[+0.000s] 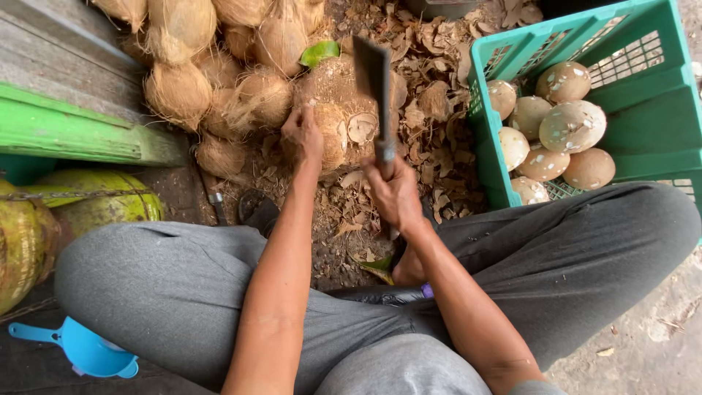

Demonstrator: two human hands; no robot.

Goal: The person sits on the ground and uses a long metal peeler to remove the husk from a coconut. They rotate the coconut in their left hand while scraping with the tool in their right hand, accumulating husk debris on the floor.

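We have just one camera, worn on the head, and we look almost straight down from it at our own lap and crossed legs point(183, 285). It sits close, so our arms start at the bottom edge and reach up the middle. Farther up we see the ground, with a green crate point(643, 124) at the right.

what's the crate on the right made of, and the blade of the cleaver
The crate looks like moulded plastic: uniform teal-green, smooth, with lattice walls. The cleaver blade, held by the right hand, looks like dull dark metal, probably steel, flat and grey without shine.
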